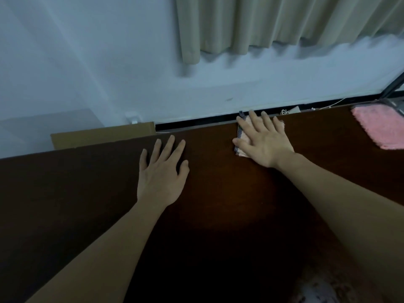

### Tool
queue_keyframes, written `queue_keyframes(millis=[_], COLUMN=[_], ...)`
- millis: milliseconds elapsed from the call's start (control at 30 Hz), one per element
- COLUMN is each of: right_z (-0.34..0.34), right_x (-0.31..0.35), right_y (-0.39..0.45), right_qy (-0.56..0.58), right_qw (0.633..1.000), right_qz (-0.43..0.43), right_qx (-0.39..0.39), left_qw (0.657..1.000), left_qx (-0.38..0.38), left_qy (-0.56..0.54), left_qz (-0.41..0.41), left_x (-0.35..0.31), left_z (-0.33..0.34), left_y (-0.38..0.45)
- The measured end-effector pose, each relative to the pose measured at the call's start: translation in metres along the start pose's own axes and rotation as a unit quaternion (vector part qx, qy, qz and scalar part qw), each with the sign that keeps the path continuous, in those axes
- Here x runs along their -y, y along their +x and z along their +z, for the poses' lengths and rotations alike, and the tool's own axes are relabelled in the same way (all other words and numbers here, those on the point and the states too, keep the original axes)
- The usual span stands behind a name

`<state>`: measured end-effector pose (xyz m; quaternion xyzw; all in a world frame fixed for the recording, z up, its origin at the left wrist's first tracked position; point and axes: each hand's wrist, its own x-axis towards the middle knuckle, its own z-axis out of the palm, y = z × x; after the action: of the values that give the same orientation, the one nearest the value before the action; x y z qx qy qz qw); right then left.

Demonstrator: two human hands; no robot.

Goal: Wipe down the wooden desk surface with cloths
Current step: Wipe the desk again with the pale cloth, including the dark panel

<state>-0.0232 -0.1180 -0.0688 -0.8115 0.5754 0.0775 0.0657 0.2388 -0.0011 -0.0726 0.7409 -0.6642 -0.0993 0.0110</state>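
The dark brown wooden desk (218, 193) fills the lower half of the view. My right hand (263, 141) lies flat with straight, spread fingers on a small pale pink cloth with a dark patterned edge (240, 136), pressing it against the desk near the far edge. Most of that cloth is hidden under the hand. My left hand (162, 171) rests flat on the bare wood to the left, fingers spread, holding nothing. A second, fluffy pink cloth (378, 127) lies on the desk at the far right.
A white wall and beige curtains (284, 25) rise behind the desk. A dark gap with cables (284, 111) runs along the desk's far edge. A cardboard box (102, 136) sits behind the left part. A black frame (393, 88) stands at the right.
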Motion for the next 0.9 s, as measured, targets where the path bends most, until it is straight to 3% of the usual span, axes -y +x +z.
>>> queue_keyframes(millis=[567,900], right_z=[0.013,-0.004], right_x=[0.035,0.017], right_y=[-0.075,0.019], right_qy=[-0.004,0.014], right_qw=[0.995,0.999], right_qz=[-0.099,0.031], right_qx=[0.018,0.009], left_qw=[1.000,1.000], left_qx=[-0.006,-0.008], left_qy=[-0.005,-0.015], left_qz=[0.003,0.008], left_x=[0.000,0.002], left_z=[0.001,-0.001], left_y=[-0.001,-0.002])
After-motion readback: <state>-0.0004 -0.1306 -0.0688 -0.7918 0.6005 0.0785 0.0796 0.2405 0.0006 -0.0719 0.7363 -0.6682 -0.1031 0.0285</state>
